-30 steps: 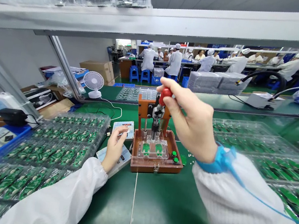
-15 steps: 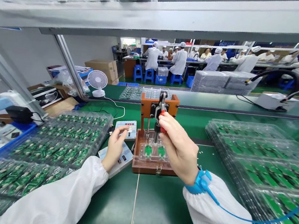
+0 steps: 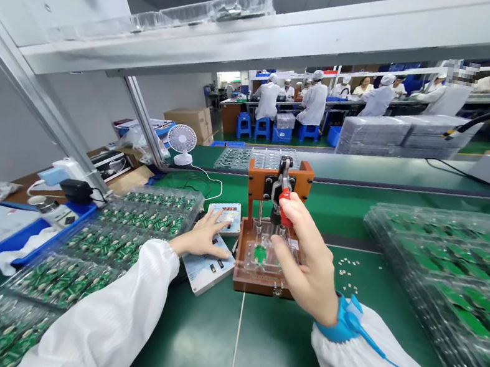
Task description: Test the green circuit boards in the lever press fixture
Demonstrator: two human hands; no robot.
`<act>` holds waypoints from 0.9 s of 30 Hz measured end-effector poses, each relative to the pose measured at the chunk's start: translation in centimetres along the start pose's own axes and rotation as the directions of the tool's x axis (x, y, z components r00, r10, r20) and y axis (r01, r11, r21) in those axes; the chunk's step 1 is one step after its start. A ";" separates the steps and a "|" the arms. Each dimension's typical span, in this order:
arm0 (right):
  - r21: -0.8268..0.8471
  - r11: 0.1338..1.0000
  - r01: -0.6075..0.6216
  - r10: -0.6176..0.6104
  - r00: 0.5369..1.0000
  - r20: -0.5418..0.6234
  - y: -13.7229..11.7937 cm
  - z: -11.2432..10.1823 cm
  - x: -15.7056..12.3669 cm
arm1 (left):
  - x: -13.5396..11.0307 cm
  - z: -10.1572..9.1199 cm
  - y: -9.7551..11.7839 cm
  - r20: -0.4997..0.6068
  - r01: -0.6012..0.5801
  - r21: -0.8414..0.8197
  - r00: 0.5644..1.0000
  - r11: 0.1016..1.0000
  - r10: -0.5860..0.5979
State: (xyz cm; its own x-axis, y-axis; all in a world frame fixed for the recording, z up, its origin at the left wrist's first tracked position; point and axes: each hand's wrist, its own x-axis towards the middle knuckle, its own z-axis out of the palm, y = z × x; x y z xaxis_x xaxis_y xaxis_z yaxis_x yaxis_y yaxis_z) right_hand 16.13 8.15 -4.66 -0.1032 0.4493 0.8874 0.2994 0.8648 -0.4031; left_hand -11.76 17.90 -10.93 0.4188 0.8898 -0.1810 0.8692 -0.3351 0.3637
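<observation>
At the middle of the bench stands a test fixture (image 3: 240, 281) with a brown base, an orange frame and a toggle clamp. My right hand (image 3: 311, 265) is at the clamp's red handle (image 3: 286, 206); its fingers touch the handle and the thumb stands apart, lower down. Under the clamp, a small green circuit board (image 3: 260, 253) shows in the clear holder; my right hand hides the holder's right part. My left hand (image 3: 202, 236), fingers spread, is over two white meter boxes, the nearer box (image 3: 205, 274) and the farther box (image 3: 234, 210).
Clear trays of green boards (image 3: 120, 244) line the left side. Stacked trays (image 3: 458, 265) with more boards stand at right. Small pale parts (image 3: 348, 268) lie right of the fixture. A white fan (image 3: 182, 139) stands behind, below a shelf (image 3: 298, 41). A blue wrist strap (image 3: 339, 320) trails its cord rightward.
My left hand has gone from a pinch with a small pale piece to spread fingers over the boxes. My right thumb has moved away from the red handle. The view has shifted left.
</observation>
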 end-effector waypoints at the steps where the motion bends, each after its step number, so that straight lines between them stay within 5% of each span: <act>1: -0.002 1.000 -0.002 0.002 1.000 0.010 0.0 -0.1 0.0 | -0.1 0.0 0.0 0.033 -0.005 0.024 0.999 1.000 0.004; 9: -0.018 1.000 0.002 -0.003 1.000 -0.014 -0.2 0.0 0.1 | -0.1 -0.2 -0.1 0.118 -0.001 0.100 0.993 0.995 -0.011; 27: 0.000 1.000 0.007 -0.007 1.000 -0.012 -0.1 0.2 0.0 | -0.3 -0.8 0.1 0.110 -0.005 0.122 0.994 0.993 -0.009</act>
State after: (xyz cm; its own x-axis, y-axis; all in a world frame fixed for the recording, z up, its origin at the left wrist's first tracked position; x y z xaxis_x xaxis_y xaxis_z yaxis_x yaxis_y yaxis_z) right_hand 15.87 8.12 -4.64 -0.0936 0.4401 0.8930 0.2985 0.8681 -0.3966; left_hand -12.02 17.81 -10.13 0.4377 0.8532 -0.2836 0.8927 -0.3746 0.2507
